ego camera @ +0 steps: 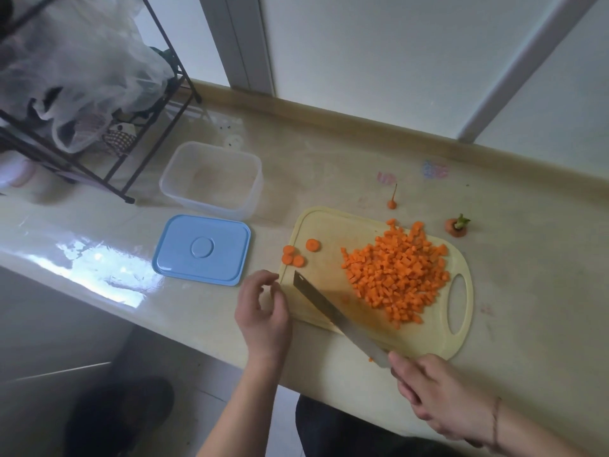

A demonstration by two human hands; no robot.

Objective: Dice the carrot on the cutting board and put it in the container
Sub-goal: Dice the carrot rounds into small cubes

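I can read no text, label, brand or number anywhere in my view. Beyond my right grip (438, 395), two faint coloured marks (435, 169) sit on the counter (527, 258), pink and bluish, too blurred for me to make out as letters or signs.

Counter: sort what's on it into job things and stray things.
Job: diced carrot, carrot slices, board, knife in the right hand, container, lid, left hand.

Stray: carrot top, carrot tip, rack, bags.
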